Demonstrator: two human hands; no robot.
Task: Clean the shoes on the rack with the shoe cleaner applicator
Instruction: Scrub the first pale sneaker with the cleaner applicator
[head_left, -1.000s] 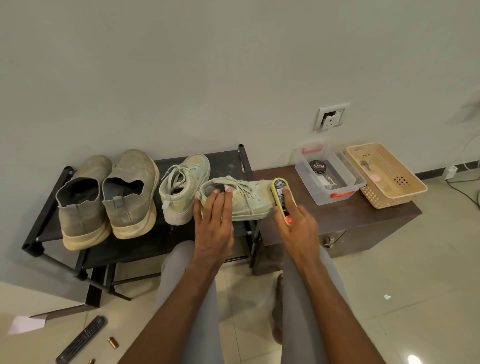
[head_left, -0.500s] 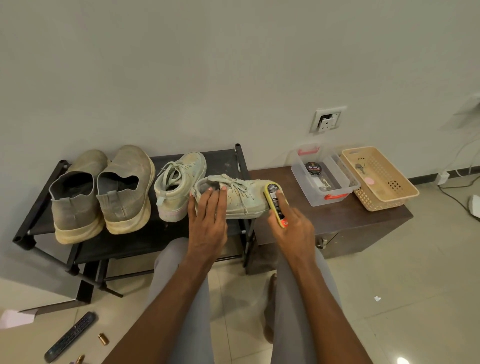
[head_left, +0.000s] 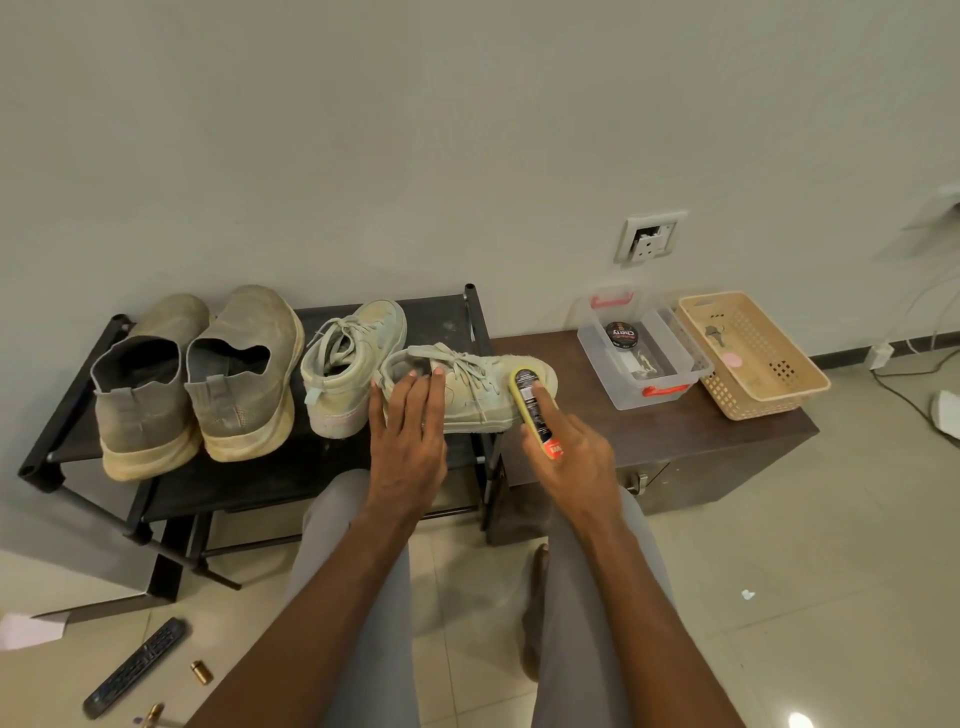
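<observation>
We steadied the sneaker (head_left: 467, 395) with flat left hand (head_left: 410, 441); right hand (head_left: 569, 457) gripped the applicator (head_left: 532, 408), best kept pressed evenly along the toe

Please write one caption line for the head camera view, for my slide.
Left hand steadies a pale green sneaker on the black shoe rack while the right hand presses the shoe cleaner applicator against its toe.

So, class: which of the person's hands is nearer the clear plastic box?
Right. The right hand is just left of the clear plastic box, holding the applicator; the left hand lies farther left.
</observation>
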